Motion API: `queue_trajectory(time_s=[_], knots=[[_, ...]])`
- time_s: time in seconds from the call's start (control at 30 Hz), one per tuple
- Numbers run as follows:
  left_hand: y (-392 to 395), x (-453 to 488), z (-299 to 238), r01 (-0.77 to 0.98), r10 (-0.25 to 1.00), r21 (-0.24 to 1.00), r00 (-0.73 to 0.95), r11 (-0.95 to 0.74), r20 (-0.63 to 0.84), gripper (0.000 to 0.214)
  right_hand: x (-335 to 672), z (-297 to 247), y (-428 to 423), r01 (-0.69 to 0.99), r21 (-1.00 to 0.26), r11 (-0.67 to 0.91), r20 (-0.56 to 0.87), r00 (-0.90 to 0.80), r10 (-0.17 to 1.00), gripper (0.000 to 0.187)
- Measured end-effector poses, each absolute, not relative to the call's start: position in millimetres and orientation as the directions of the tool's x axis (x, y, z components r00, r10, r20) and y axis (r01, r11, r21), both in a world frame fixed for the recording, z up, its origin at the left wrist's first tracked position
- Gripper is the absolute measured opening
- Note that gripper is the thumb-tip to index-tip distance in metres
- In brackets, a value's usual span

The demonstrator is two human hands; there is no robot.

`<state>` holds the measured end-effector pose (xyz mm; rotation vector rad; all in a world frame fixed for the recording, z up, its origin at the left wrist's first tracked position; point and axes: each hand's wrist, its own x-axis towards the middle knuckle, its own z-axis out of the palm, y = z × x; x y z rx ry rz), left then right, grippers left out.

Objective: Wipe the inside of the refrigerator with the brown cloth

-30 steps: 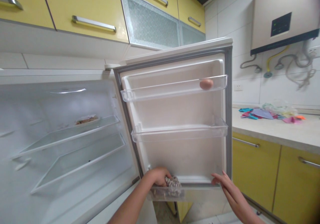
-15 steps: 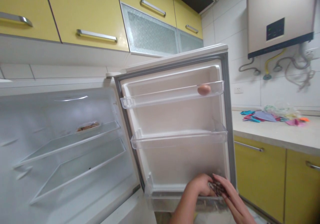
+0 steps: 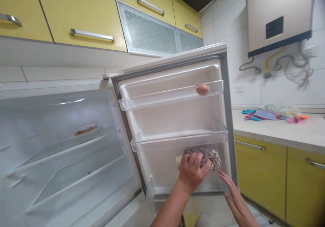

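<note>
Left hand [image 3: 192, 171] clenched round patterned cloth [image 3: 209, 154] against fridge door [image 3: 177, 118]; right hand [image 3: 232, 195] flat, empty.

Left hand [image 3: 192, 170] raised, fingers clenched, forearm angled up; right hand [image 3: 235, 200] lower, open, fingers straight.

Patterned cloth [image 3: 207, 155] against fridge door [image 3: 177, 118]

Soft, even light is filling the kitchen and casting only faint shadows. The yellow cabinets [image 3: 83, 10] are giving mild glare. The fridge interior [image 3: 63, 118] is looking hazy; the left hand [image 3: 193, 171] and patterned cloth [image 3: 210, 154] are blurring slightly. Lines are bending near the edges.
</note>
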<state>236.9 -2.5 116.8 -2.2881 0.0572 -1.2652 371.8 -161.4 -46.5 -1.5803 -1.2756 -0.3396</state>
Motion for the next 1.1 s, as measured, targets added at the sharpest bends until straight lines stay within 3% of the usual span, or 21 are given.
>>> queue_trajectory(time_s=[0.1,0.3,0.5,0.67,0.77,0.87,1.1], knots=[[-4.8,243.6,119.9,0.284,-0.236,-0.424,0.515,-0.860,0.824,0.048,370.1,-45.2,-163.5,0.846,-0.520,0.119,0.729,0.367,0.577,0.045],[-1.7,272.8,94.2,0.110,-0.330,-0.583,0.734,-0.805,0.594,0.041,376.7,-45.7,-164.1,0.867,-0.477,0.142,0.747,0.315,0.586,0.041],[31.8,251.9,78.8,-0.348,-0.602,-0.685,0.781,-0.640,0.166,0.023,383.1,-43.6,-159.3,0.881,-0.450,0.145,0.778,0.307,0.547,0.036],[40.7,253.7,89.3,-0.473,-0.696,-0.722,0.718,-0.505,0.017,0.027,379.9,-35.1,-161.8,0.864,-0.481,0.150,0.727,0.297,0.619,0.023],[38.4,265.4,109.7,-0.391,-0.725,-0.769,0.676,-0.506,0.133,0.027,376.7,-31.5,-162.7,0.866,-0.476,0.155,0.724,0.285,0.628,0.023],[34.1,271.6,137.7,-0.229,-0.671,-0.773,0.671,-0.592,0.315,0.028,375.1,-29.8,-162.2,0.869,-0.468,0.158,0.733,0.282,0.619,0.023],[38.7,235.9,151.2,0.140,-0.354,-0.653,0.746,-0.744,0.564,0.041,382.1,-34.7,-162.0,0.903,-0.381,0.200,0.810,0.221,0.544,0.023]])
